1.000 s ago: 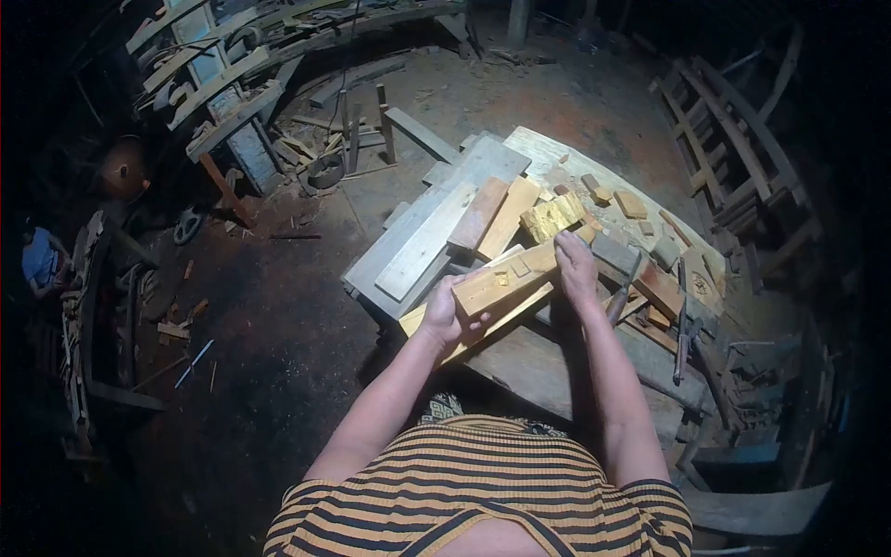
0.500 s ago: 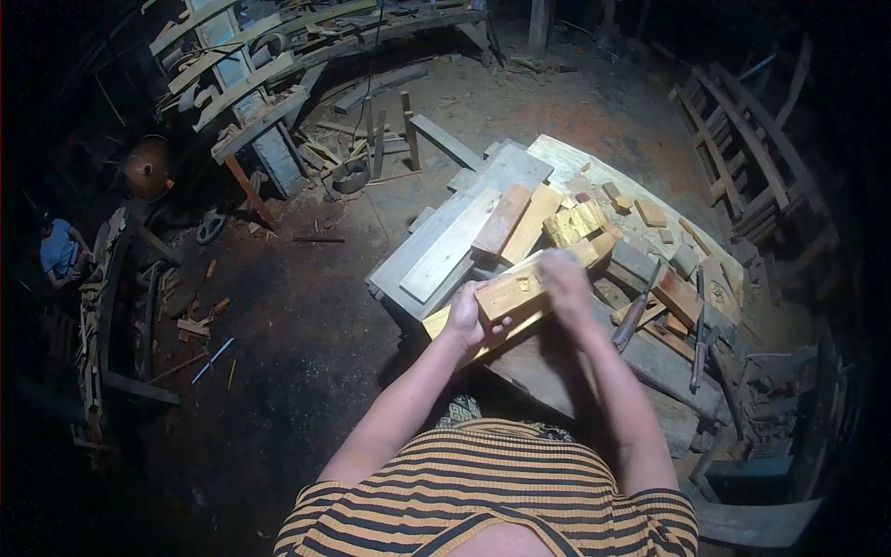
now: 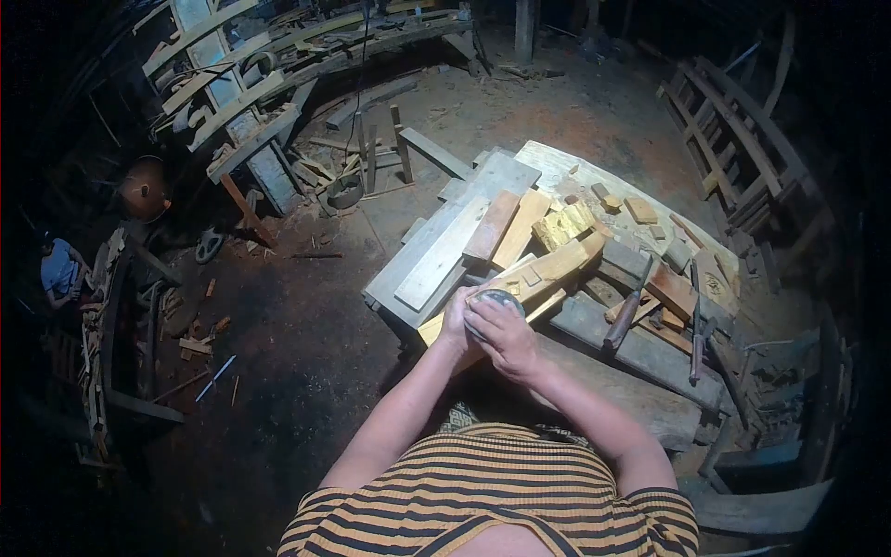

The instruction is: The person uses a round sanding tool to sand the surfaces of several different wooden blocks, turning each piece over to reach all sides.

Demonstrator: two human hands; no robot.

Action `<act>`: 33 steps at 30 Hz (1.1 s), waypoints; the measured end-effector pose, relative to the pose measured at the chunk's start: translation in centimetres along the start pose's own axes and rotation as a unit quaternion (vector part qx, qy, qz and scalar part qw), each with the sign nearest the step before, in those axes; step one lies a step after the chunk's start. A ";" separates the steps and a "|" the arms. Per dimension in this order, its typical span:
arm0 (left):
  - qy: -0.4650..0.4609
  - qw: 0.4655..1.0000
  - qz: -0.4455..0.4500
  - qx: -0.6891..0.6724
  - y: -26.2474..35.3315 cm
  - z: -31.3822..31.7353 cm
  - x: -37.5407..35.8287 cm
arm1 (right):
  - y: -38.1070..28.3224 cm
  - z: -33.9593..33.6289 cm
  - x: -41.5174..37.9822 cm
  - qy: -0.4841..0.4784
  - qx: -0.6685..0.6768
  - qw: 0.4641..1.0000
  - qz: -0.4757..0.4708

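A yellowish wooden beam (image 3: 559,266) with a small rectangular recess cut in its top lies slanting across the bench in front of me. My left hand (image 3: 456,317) is closed around the beam's near end. Pressed onto the same end is my right hand (image 3: 507,338), its fingers wrapped over a dark, rounded object (image 3: 497,298) whose kind I cannot tell. The two hands meet there and hide the beam's end. Beneath the beam runs another pale wooden strip (image 3: 431,329).
Wood blocks (image 3: 568,225) crowd the workbench (image 3: 390,290) beyond the beam. A wooden-handled chisel (image 3: 624,320) and another long tool (image 3: 696,343) lie to the right. Further off are a timber rack (image 3: 243,121) at upper left and a person (image 3: 61,269) at far left.
My right hand has moved from the beam's middle down to its near end beside my left hand, uncovering the recess. The dark rounded object now shows under its fingers.
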State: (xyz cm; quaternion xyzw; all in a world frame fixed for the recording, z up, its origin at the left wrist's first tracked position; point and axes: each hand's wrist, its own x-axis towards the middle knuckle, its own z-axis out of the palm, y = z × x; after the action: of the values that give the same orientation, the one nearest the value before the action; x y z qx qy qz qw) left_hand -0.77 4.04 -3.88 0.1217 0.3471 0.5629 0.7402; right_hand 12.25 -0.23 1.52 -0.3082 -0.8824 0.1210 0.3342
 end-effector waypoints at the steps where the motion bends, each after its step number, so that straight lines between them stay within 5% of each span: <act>1: -0.029 0.999 0.024 0.035 -0.1 -0.7 0.2 | 0.8 -0.2 -0.1 -0.008 -0.007 1.000 -0.029; 2: -0.057 0.995 0.049 0.071 -0.1 -1.3 0.4 | 2.3 -0.6 -0.1 -0.016 -0.014 0.998 -0.060; 3: -0.018 0.999 -0.027 0.018 0.6 0.0 -0.6 | 4.3 -0.7 0.2 0.054 -0.005 0.996 -0.068; 4: -0.102 0.991 -0.075 0.030 1.2 -0.4 -1.0 | 6.8 -1.8 1.2 0.018 -0.019 1.000 -0.014; 5: -0.080 0.994 -0.068 0.032 1.1 -0.1 -1.1 | 7.9 -3.6 2.0 0.120 -0.016 0.992 -0.024; 9: -0.062 0.995 -0.060 0.045 1.5 1.0 -1.7 | 17.1 -4.6 0.2 0.174 -0.099 0.962 0.187; 12: -0.081 0.994 -0.056 0.039 1.4 0.9 -1.6 | 16.2 -3.5 0.5 0.200 -0.124 0.951 0.198; 13: -0.081 0.995 -0.054 0.037 1.4 0.9 -1.4 | 14.0 -3.3 1.2 0.183 -0.016 0.965 0.184; 14: -0.082 0.994 -0.055 0.037 1.3 0.6 -1.3 | 11.5 -2.1 1.7 0.179 -0.058 0.975 0.121; 16: -0.079 0.995 -0.055 0.037 0.3 -0.8 -0.1 | 4.4 -1.3 1.9 0.035 -0.073 0.994 0.066; 18: 0.031 0.998 0.042 -0.043 -0.8 -1.5 1.8 | 0.7 0.2 1.0 0.013 -0.008 1.000 -0.006; 20: 0.044 0.995 -0.012 -0.086 -0.2 -1.1 0.8 | 2.0 -0.1 1.5 0.008 -0.006 1.000 -0.020; 21: -0.021 0.999 -0.040 -0.027 0.4 -0.9 0.0 | 3.9 -0.6 2.1 0.033 0.009 0.999 -0.030; 22: -0.085 0.994 -0.068 0.031 0.9 -0.6 -0.7 | 5.7 -1.8 2.8 0.045 0.013 0.999 0.006; 27: -0.071 0.995 -0.054 0.048 1.3 0.8 -1.7 | 18.2 -4.6 1.2 0.142 -0.080 0.962 0.221; 31: -0.048 0.996 -0.062 0.050 1.4 1.1 -1.9 | 16.6 -3.7 1.1 0.174 -0.120 0.952 0.220; 33: -0.043 0.996 -0.063 0.043 1.4 1.1 -1.7 | 11.2 -2.6 1.9 0.166 -0.068 0.976 0.121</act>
State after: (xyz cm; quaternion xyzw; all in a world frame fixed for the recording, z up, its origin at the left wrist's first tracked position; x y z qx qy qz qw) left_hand -1.29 3.15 -1.64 0.1551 0.3456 0.4940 0.7826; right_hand 18.04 9.71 -0.18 -0.4503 -0.7770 0.0475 0.4373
